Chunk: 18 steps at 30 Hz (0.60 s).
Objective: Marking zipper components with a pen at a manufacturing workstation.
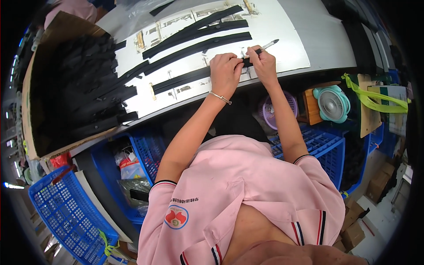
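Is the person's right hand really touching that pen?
Touching. The head view shows it plainly: the right hand has its fingers closed on the pen, and one end of the pen sticks out past them.

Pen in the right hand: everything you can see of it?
The pen is slim and straight, with a pale barrel that looks like plastic, a dark outer end and a black section further in. The right hand grips it above the white board, outer end slanting toward the picture's upper right. The hand hides part of it; whether its inner end touches anything is unclear.
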Each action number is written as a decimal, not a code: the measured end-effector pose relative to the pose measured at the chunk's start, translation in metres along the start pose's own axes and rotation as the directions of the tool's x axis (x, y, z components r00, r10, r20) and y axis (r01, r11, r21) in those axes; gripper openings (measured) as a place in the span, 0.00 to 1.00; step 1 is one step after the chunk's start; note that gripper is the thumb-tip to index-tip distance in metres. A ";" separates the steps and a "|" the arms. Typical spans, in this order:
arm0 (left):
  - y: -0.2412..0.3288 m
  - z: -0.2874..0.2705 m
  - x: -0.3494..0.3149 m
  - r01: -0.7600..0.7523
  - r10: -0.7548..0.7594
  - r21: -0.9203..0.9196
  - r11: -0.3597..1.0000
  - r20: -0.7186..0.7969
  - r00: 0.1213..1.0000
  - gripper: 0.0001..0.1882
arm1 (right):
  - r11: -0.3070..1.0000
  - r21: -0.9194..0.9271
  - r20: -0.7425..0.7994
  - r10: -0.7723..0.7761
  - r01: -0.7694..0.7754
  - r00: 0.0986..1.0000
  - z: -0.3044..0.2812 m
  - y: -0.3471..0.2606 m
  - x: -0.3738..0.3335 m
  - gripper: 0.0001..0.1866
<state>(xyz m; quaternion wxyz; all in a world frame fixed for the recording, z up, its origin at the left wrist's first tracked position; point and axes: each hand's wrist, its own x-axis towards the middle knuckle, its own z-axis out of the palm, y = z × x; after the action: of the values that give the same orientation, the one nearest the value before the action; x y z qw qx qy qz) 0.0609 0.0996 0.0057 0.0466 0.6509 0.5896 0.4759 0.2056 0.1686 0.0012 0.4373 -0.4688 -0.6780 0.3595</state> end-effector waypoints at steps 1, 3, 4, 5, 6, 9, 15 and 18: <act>0.000 0.003 0.001 0.010 -0.010 0.015 1.000 0.022 1.000 0.05 | 1.000 -0.012 -0.008 -0.012 0.012 1.000 0.001 -0.001 -0.001 0.12; 0.000 0.006 -0.001 0.011 -0.011 0.013 1.000 0.011 1.000 0.05 | 1.000 -0.020 0.005 -0.002 0.002 1.000 0.000 -0.003 0.000 0.11; 0.000 0.006 -0.001 0.010 -0.010 0.012 1.000 0.002 1.000 0.05 | 0.998 -0.066 0.015 -0.001 0.002 1.000 -0.001 -0.004 0.000 0.11; 0.000 0.007 -0.001 0.011 -0.011 0.012 1.000 0.006 1.000 0.05 | 0.994 -0.111 0.026 0.002 0.001 1.000 -0.001 -0.004 -0.001 0.11; 0.001 0.007 -0.002 0.007 -0.007 0.016 1.000 0.001 1.000 0.05 | 0.994 -0.110 0.026 0.006 -0.003 1.000 -0.001 -0.002 -0.002 0.11; 0.002 0.008 -0.001 -0.002 0.002 0.030 1.000 -0.005 1.000 0.06 | 0.987 -0.158 0.017 -0.015 0.018 1.000 0.000 0.002 -0.002 0.11; 0.002 0.008 -0.002 -0.015 0.016 0.039 0.999 -0.022 1.000 0.07 | 0.996 0.057 0.021 -0.064 0.063 0.998 -0.004 0.011 -0.005 0.12; 0.001 0.008 -0.002 -0.013 0.014 0.031 0.999 -0.028 0.999 0.06 | 0.996 -0.012 0.057 -0.087 0.088 0.995 -0.004 0.014 -0.004 0.12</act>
<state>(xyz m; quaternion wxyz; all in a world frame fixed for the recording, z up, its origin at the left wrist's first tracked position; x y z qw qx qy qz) 0.0674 0.1015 0.0005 0.0247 0.6488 0.5930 0.4763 0.2148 0.1694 -0.0108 0.4298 -0.4314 -0.7127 0.3481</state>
